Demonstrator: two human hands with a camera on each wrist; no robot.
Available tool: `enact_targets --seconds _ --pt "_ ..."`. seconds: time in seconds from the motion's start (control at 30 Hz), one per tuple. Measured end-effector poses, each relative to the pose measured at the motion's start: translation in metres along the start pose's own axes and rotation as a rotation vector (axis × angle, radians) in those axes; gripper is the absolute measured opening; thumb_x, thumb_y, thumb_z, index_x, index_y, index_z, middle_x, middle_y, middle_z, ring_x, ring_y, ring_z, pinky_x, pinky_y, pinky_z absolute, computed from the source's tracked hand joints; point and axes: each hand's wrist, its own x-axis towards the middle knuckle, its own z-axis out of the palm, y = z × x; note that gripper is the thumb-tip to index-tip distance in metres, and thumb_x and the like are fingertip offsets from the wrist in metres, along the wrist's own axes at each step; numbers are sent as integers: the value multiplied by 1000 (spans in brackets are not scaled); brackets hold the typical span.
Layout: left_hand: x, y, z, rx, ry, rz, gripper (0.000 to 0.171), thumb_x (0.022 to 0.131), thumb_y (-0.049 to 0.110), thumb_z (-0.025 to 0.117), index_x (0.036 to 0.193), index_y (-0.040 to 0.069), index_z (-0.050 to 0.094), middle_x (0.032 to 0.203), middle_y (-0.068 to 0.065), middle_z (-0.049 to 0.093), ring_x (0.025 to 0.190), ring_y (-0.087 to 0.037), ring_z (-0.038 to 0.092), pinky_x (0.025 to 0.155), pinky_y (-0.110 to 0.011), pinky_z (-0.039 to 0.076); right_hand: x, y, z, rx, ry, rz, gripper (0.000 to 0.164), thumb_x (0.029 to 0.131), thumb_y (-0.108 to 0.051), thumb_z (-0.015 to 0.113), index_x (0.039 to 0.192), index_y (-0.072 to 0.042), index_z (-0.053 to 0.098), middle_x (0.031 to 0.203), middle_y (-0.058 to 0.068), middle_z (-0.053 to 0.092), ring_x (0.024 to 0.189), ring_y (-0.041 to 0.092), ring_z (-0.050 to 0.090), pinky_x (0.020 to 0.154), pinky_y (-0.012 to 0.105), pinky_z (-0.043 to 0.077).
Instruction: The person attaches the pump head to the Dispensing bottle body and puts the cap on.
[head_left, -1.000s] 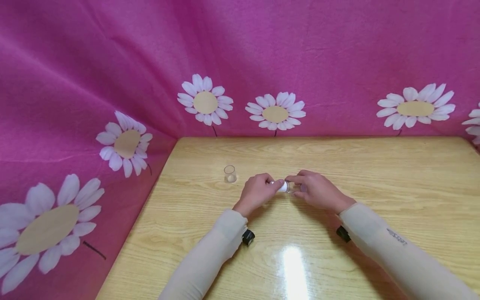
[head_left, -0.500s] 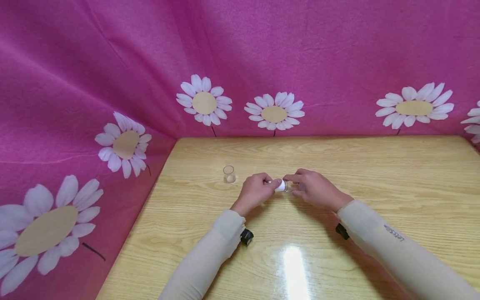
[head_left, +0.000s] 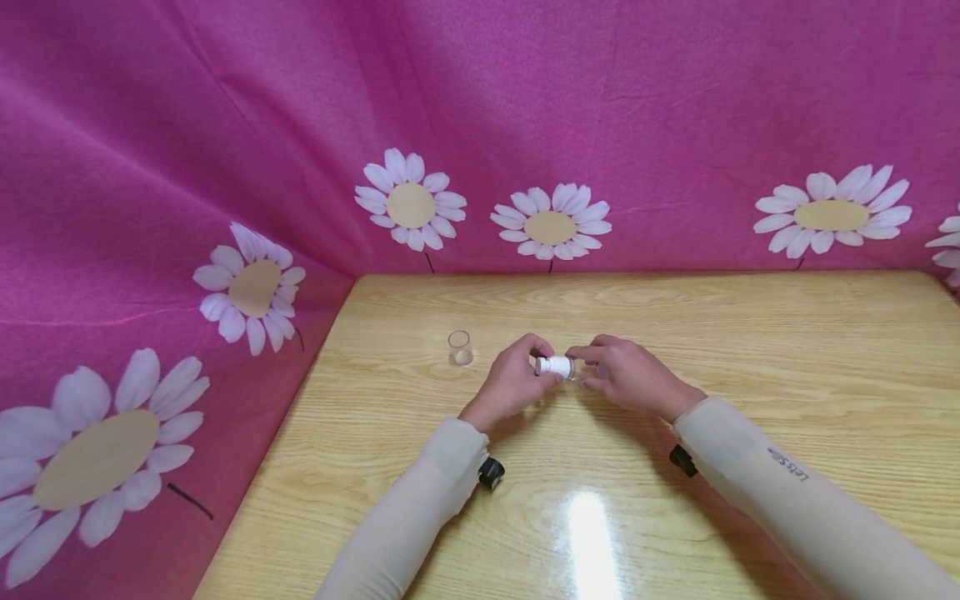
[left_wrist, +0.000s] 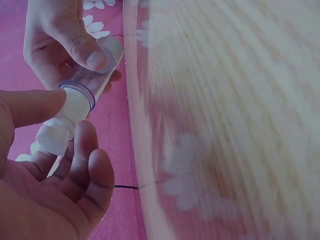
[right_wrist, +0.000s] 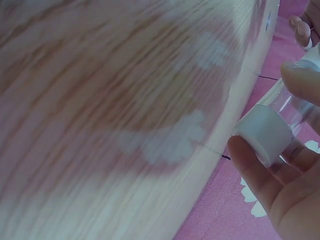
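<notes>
My left hand (head_left: 513,379) grips a small white bottle (head_left: 556,367) lying on its side, with its white cap (left_wrist: 52,139) facing left. Thumb and fingers of that hand lie on opposite sides of the bottle. Opposite it, my right hand (head_left: 633,377) holds a clear tube, whose pale closed end (right_wrist: 264,132) shows in the right wrist view. The bottle's far end sits at the tube's bluish rim (left_wrist: 86,91), lined up with its mouth. Part of the tube is hidden behind the right thumb (left_wrist: 82,45). To the left, a clear cup (head_left: 460,352) stands upright on the table.
The wooden table (head_left: 750,350) reaches back to a magenta cloth (head_left: 637,125) with printed daisies. This cloth also hangs along the left side. A bright light reflection (head_left: 591,542) lies on the near tabletop.
The left thumb and fingers have shifted on the white bottle, so its body and cap now show in the head view. The right hand has barely moved; the cup on the table stays put.
</notes>
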Motion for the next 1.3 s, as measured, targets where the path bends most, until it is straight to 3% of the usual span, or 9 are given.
enact_targets --seconds 0.13,0.3,0.37,0.5,0.7,0.9,1.0,1.17,1.3 --pt "0 0 0 -11 -6 -11 30 91 20 71 114 12 55 110 -6 59 70 -11 56 61 -24 48 0 -2 -2 -6 4 3 43 86 -10 75 128 -8 66 101 14 67 72 14 58 63 29 49" --pt "1 -1 -1 29 42 -60 42 99 46 55 125 13 54 121 -4 60 89 -15 57 78 -30 48 1 -4 -3 -12 6 12 44 87 -11 75 129 -9 65 101 14 67 73 13 57 64 29 49" --pt "1 -1 -2 52 66 -80 44 100 53 48 122 16 56 116 -1 61 92 -16 55 81 -31 46 1 -4 -3 -12 8 15 43 87 -12 75 129 -9 66 101 14 68 73 13 57 64 28 49" --pt "2 0 -4 85 64 -117 47 100 59 44 105 16 62 93 0 61 79 -17 54 70 -30 43 3 -2 -4 -9 6 31 44 87 -13 75 129 -8 65 103 15 68 74 14 58 64 29 50" --pt "0 4 -6 120 52 -125 47 99 56 48 83 14 60 72 0 51 63 -16 46 59 -27 38 6 -2 -6 -6 8 29 44 88 -15 74 131 -9 65 103 15 67 75 15 59 68 33 52" --pt "0 6 -5 112 57 -133 44 99 53 50 84 14 62 71 -1 52 64 -16 46 59 -27 38 7 -4 -6 -6 15 21 44 88 -15 75 130 -9 65 102 15 67 77 20 62 70 36 53" --pt "1 5 -5 113 56 -128 41 98 51 52 88 13 63 77 -1 55 68 -17 49 62 -28 40 6 -4 -6 -9 8 26 43 88 -15 74 130 -8 64 102 15 67 79 21 63 70 37 54" --pt "2 4 -4 57 56 -97 22 96 36 63 106 17 64 106 0 63 79 -16 57 68 -27 46 6 -2 -5 -1 -2 30 44 89 -15 73 131 -8 64 103 15 67 78 19 63 69 37 55" --pt "2 2 -3 19 41 -42 22 93 22 68 113 18 62 113 -1 63 75 -15 58 65 -25 48 6 -2 -4 1 0 37 44 89 -16 73 131 -7 64 103 15 67 76 17 61 67 35 53"
